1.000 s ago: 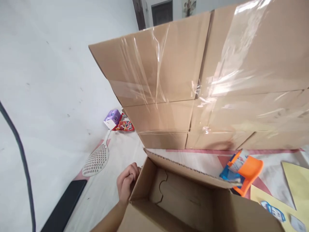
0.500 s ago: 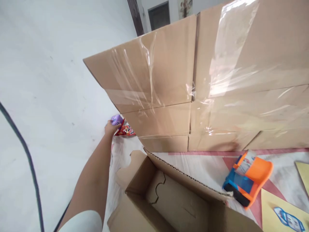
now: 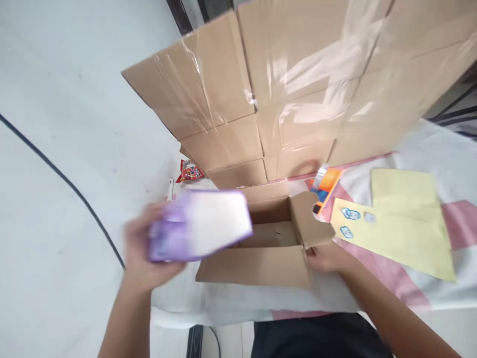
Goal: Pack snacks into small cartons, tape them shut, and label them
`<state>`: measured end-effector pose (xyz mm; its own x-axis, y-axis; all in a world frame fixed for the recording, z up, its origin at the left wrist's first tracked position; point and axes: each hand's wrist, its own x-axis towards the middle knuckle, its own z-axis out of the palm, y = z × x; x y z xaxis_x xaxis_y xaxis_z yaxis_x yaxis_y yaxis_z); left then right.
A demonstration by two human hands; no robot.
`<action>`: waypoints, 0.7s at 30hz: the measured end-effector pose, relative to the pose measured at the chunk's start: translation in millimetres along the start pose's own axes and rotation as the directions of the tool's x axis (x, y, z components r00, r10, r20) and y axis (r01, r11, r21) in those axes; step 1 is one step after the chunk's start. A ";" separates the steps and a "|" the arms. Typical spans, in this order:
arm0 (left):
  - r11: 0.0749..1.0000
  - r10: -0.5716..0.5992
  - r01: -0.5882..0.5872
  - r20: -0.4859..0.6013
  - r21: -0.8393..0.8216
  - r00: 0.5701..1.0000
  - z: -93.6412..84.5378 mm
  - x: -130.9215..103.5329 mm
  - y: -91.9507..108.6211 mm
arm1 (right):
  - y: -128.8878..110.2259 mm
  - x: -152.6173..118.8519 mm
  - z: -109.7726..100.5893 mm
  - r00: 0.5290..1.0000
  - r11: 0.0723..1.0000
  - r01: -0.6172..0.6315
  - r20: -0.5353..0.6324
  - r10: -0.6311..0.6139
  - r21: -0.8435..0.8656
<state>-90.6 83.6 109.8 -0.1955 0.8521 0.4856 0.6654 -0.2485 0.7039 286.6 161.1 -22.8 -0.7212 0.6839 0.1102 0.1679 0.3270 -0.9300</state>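
Observation:
My left hand (image 3: pixel 143 248), blurred by motion, is closed around a purple-and-white pack (image 3: pixel 201 226) whose kind I cannot make out. It holds the pack in the air, over the left part of an open cardboard box (image 3: pixel 253 266). My right hand (image 3: pixel 328 256) grips that box at its right near corner, fingertips partly hidden behind the flap. The flaps stand folded outward, and the part of the inside that shows is bare brown cardboard.
A tall taped cardboard panel (image 3: pixel 219 144) stands behind the box. A red snack packet (image 3: pixel 190 170) lies by the white wall (image 3: pixel 74 124). To the right are an orange-and-blue tape dispenser (image 3: pixel 328 180) and yellow paper sheets (image 3: pixel 406 219), some with small drawings.
My left hand has brought the purple-and-white pack from beside the wall toward the box. My right hand has come into view on the box, and the view has shifted.

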 end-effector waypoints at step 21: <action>0.986 -0.074 0.036 -0.237 -0.160 0.969 83.2 -87.5 -18.6 | -13.3 29.6 -0.2 0.864 0.916 0.348 -0.309 -0.397 -0.202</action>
<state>-25.9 52.0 11.1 -0.4096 0.7346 0.5410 0.5336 -0.2881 0.7952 263.1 177.1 -7.1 -0.4822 0.6630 0.5726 0.0384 0.6690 -0.7423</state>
